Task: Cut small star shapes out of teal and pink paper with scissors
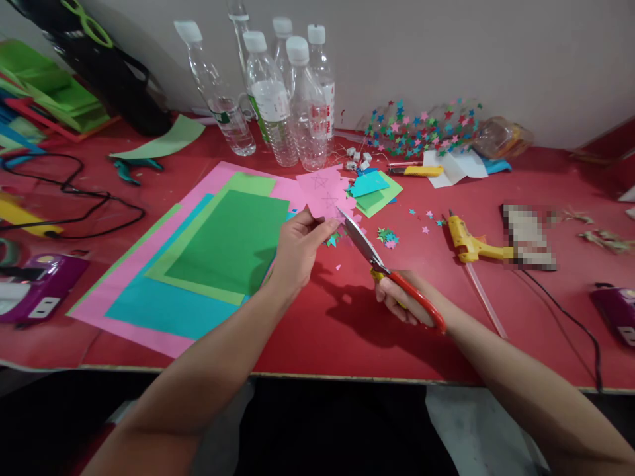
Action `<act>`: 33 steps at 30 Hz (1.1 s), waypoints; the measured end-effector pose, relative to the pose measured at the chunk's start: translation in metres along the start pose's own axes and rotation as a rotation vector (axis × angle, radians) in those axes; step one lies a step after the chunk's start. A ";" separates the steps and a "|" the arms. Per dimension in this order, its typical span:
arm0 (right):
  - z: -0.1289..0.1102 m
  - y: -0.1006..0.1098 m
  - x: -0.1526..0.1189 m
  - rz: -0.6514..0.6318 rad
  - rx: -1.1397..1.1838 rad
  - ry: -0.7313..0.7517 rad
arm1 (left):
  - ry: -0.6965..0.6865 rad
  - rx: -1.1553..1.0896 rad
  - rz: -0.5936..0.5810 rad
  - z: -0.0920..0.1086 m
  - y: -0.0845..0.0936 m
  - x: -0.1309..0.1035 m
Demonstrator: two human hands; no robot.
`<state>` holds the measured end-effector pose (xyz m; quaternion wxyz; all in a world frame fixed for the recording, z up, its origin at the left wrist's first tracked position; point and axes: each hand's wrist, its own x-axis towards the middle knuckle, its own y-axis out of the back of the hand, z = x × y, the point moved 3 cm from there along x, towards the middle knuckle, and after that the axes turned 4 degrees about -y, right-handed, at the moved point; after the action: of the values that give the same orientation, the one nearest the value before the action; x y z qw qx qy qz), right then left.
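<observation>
My left hand (298,248) pinches the lower edge of a pink paper piece (317,188) that has stars drawn on it. In my right hand (399,297) are scissors (367,244) with red and yellow handles, their blade tips pointing up-left, close to the pink paper and my left fingertips. The blades look nearly closed. Small cut paper stars (387,238) lie in a little pile beside the blades. A stack of coloured sheets (228,244) in green, blue and pink lies left of my left hand.
Clear plastic bottles (310,119) stand by the wall. A bottle filled with paper stars (421,129) lies at the back right, near a yellow cutter (424,170). A yellow glue gun (466,241) is on the right; a purple power strip (47,284) is on the left.
</observation>
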<state>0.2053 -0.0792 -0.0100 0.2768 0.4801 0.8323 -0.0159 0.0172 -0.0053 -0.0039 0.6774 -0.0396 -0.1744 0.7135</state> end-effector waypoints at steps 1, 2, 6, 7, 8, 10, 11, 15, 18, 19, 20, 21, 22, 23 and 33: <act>0.000 0.000 0.000 0.005 0.000 -0.005 | -0.003 -0.003 -0.004 0.000 0.000 0.000; -0.001 0.000 0.000 0.011 0.001 -0.014 | -0.004 -0.011 -0.008 -0.001 0.000 0.000; -0.003 -0.001 0.000 0.034 -0.008 -0.050 | -0.001 -0.045 -0.018 -0.002 0.000 0.000; -0.003 -0.001 0.000 0.036 -0.007 -0.058 | 0.000 -0.046 -0.016 -0.002 0.000 0.000; -0.003 -0.001 0.000 0.038 -0.004 -0.064 | 0.002 -0.043 -0.013 -0.003 0.000 0.001; -0.003 -0.002 0.001 0.041 0.003 -0.074 | 0.008 -0.033 -0.004 -0.003 0.000 0.001; -0.003 -0.002 0.001 0.044 0.007 -0.075 | 0.008 -0.029 0.000 -0.003 0.000 0.001; -0.001 -0.002 0.001 0.054 0.016 -0.080 | 0.002 -0.018 0.005 -0.004 0.001 0.001; -0.001 -0.001 0.001 0.058 0.014 -0.083 | -0.002 -0.007 0.005 -0.004 0.001 0.002; -0.001 -0.001 0.001 0.062 0.010 -0.084 | -0.004 -0.006 0.005 -0.004 0.001 0.002; -0.002 -0.001 0.001 0.068 0.005 -0.086 | -0.003 -0.007 0.005 -0.003 0.001 0.001; -0.002 -0.001 0.001 0.072 0.001 -0.088 | 0.001 -0.010 0.004 -0.003 0.001 0.001; -0.003 -0.001 0.000 0.075 -0.002 -0.092 | 0.005 -0.015 0.003 -0.003 0.001 0.001; -0.003 -0.001 0.000 0.075 -0.002 -0.096 | 0.007 -0.021 0.002 -0.004 0.001 0.001; -0.004 0.002 -0.001 0.074 -0.004 -0.075 | -0.004 -0.026 0.003 -0.005 0.001 0.001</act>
<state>0.2052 -0.0780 -0.0057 0.3094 0.5090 0.8029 -0.0218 0.0172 -0.0030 -0.0085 0.6755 -0.0475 -0.1850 0.7122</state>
